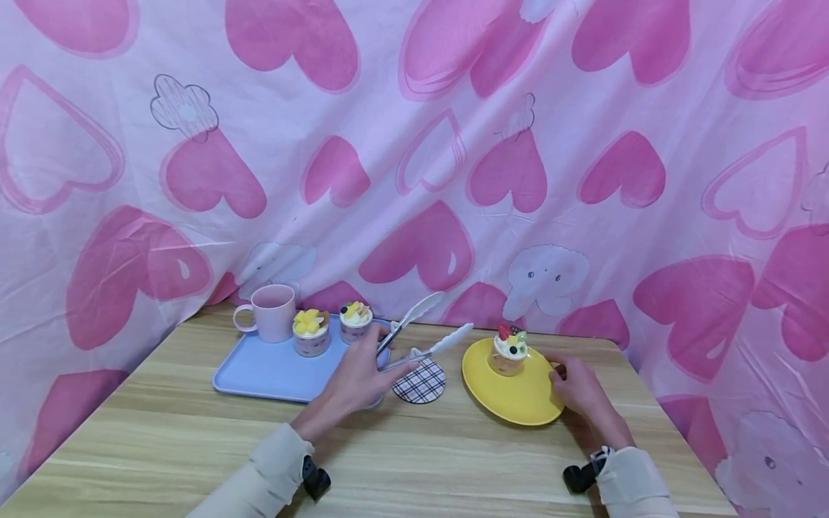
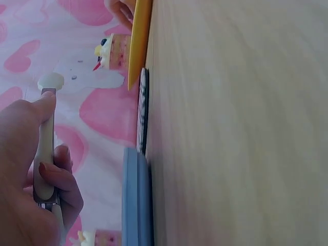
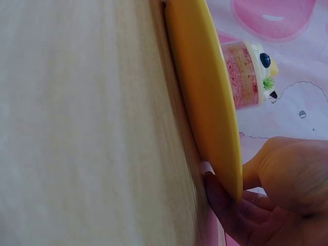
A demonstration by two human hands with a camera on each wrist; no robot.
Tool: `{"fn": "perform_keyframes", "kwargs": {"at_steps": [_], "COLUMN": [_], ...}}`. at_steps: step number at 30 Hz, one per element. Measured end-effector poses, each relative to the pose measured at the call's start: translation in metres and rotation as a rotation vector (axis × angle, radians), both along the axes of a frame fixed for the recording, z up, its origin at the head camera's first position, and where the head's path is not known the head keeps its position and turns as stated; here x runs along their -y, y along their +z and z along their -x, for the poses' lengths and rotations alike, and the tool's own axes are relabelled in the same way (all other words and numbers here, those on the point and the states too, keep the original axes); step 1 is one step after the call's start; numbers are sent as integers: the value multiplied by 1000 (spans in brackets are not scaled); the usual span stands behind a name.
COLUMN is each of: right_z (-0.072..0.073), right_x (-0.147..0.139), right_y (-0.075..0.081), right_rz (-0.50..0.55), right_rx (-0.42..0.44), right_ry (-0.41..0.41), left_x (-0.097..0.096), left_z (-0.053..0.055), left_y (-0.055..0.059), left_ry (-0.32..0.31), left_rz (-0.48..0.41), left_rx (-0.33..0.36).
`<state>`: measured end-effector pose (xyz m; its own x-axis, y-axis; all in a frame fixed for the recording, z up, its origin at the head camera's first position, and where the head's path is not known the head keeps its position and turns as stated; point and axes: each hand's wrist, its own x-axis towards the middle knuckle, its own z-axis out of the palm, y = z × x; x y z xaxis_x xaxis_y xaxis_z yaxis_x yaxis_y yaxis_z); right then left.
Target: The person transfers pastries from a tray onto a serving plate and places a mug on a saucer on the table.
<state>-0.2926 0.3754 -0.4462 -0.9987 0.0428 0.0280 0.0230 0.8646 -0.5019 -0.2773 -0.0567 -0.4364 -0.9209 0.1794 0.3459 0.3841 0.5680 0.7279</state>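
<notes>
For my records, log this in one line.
left hand: holds open tongs | right hand: pinches yellow plate | one dessert cup: on yellow plate

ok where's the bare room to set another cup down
The widest free patch of table lies in front of the coaster and yellow plate. The table left of the blue tray is bare too, as is the tray's front-left. It's crowded at the tray's back, with the pink mug and two dessert cups, and around the coaster, where the left hand holds tongs.

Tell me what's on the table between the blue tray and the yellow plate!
A round checked coaster lies between the blue tray and yellow plate; the head view shows it, tongs held above.
</notes>
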Motion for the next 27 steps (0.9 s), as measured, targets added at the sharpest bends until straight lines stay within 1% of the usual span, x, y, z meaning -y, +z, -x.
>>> {"fn": "perform_keyframes", "kwargs": {"at_steps": [5,10,15,27], "right_z": [1,2,2,1], "right_x": [-2,-2,-2,-2], "right_y": [-2,-3,-4,-2], "right_rz": [5,7,-1,3], "right_rx": [6,4,-4,12], "right_ry": [2,4,7,-2], "left_x": [12,25,36,53], "left_z": [-3,-5,-6,-9], "left_y": [1,1,2,3], "left_ry": [19,38,40,62], "left_rz": [14,24,41,51], "left_rx": [6,-24,-49,-75]}}
